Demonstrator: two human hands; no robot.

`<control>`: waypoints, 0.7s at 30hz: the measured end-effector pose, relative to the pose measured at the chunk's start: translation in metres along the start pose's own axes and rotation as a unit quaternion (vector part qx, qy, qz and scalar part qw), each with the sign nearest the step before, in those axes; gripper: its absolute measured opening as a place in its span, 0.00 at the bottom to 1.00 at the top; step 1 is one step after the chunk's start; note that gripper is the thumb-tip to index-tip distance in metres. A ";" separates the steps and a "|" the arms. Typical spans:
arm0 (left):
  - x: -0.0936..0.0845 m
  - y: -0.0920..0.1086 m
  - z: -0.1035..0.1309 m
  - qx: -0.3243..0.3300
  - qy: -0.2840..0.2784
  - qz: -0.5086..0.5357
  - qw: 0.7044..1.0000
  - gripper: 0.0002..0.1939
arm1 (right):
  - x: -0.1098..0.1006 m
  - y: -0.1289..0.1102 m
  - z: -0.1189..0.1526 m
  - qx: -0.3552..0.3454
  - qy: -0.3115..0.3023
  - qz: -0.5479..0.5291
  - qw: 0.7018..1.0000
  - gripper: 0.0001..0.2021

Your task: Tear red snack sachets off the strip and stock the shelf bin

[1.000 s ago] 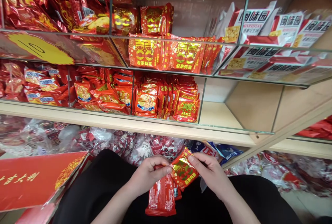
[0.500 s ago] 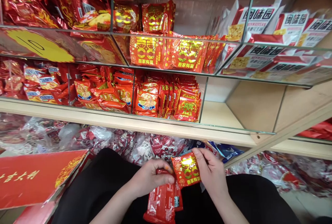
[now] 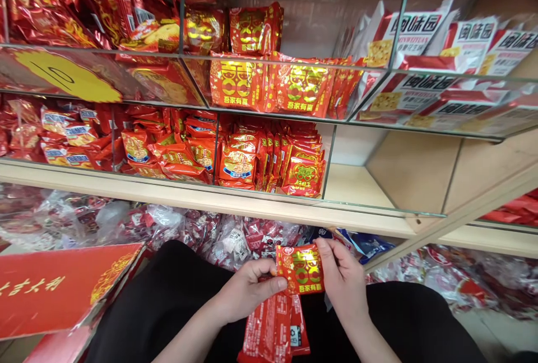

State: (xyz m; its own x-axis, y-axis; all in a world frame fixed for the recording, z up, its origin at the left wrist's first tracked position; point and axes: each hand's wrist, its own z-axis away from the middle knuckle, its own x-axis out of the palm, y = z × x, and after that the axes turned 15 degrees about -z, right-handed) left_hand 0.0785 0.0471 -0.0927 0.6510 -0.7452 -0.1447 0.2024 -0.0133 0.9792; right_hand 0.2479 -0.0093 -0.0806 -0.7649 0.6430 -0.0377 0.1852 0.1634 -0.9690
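Above my lap, my right hand [image 3: 345, 274] pinches the right edge of a red and gold snack packet [image 3: 301, 270], its printed front facing up. At the packet's left edge are the closed fingers and thumb of my left hand [image 3: 254, 291]. Below that hand hang more red packets [image 3: 267, 332] with their backs showing small white print, partly hidden under the front one. How these packets join the upper one is hidden. Matching red and gold packets [image 3: 300, 88] stand in the upper shelf compartment ahead.
Glass dividers split the wooden shelf [image 3: 353, 181] into compartments with several kinds of red packets. White packets [image 3: 420, 32] are at upper right, a yellow price tag [image 3: 63, 77] at left. Clear bags [image 3: 147, 223] lie under the shelf. A red carton [image 3: 54, 290] stands at my left.
My left hand has moved to the upper packet's left edge and the fingers have closed there. The upper packet has levelled out, and the hanging packets have shifted slightly right.
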 end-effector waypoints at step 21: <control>0.003 0.006 0.006 0.071 0.001 -0.047 0.996 0.14 | -0.010 0.013 0.003 0.043 -0.037 0.004 0.998 0.18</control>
State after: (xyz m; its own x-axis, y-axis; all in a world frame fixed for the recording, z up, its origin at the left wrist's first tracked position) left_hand 0.0771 0.0411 -0.0860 0.6354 -0.7347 -0.2376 0.1575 -0.1779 0.9714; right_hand 0.2564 -0.0157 -0.0936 -0.8074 0.5870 -0.0593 0.1398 0.0926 -0.9858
